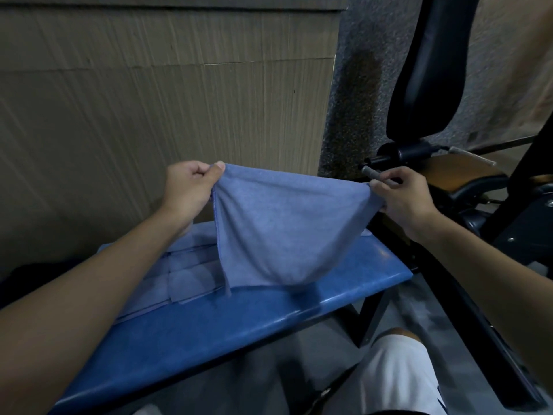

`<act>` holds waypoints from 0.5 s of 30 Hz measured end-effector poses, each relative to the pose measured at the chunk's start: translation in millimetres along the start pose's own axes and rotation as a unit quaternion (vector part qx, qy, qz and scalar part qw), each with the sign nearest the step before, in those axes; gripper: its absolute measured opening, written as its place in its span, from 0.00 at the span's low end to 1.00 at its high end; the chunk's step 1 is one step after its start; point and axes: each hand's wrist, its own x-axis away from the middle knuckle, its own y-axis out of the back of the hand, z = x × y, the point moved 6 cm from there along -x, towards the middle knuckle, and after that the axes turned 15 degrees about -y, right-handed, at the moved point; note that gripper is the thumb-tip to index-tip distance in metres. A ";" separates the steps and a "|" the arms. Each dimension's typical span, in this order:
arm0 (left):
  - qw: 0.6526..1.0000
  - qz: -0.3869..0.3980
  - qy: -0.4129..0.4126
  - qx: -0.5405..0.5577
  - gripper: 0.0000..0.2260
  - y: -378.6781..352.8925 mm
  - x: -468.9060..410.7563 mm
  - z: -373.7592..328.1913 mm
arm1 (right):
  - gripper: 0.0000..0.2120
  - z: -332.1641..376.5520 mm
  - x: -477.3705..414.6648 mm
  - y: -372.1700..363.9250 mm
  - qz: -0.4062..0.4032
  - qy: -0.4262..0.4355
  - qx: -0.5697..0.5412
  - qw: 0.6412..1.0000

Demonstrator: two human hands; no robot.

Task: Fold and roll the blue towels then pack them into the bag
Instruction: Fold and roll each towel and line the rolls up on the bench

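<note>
A person holds a blue towel (281, 229) up above the surface (239, 319), a blue padded bench top. The left hand (187, 187) pinches the towel's upper left corner between thumb and curled fingers. The right hand (404, 199) pinches the upper right corner the same way. The top edge runs nearly taut between the two hands. Below it the cloth sags in a rounded fold whose lowest part hangs just over the surface; whether it touches cannot be told. A shadow lies on the surface beneath that low point.

On the left part of the surface, partly behind the hanging towel and under the left forearm, flat towels (185, 280) of the same blue lie spread in overlapping layers. Beyond the far edge of the surface stands a brown ribbed panel (149, 100). To the right of the surface is a black machine frame with a tall black pad (428, 70) and a grey-tipped bar (375, 173) just behind the right hand. On the near side of the surface, a knee in white shorts (398, 375) shows.
</note>
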 end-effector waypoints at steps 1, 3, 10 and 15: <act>1.000 0.002 0.001 0.003 0.11 0.6 0.4 -0.8 | 0.07 -0.9 -1.4 1.8 -0.005 -0.018 -0.026 0.999; 1.000 0.002 0.003 0.008 0.12 1.4 0.7 -2.8 | 0.06 -1.5 -2.9 3.1 0.008 -0.050 -0.085 0.995; 1.000 0.000 0.010 0.021 0.13 2.1 1.4 -7.5 | 0.26 2.4 -0.5 -6.7 0.128 -0.034 -0.019 0.991; 0.999 0.006 0.020 0.026 0.13 0.8 2.2 -6.8 | 0.07 8.0 7.1 -0.3 0.037 0.060 0.131 0.989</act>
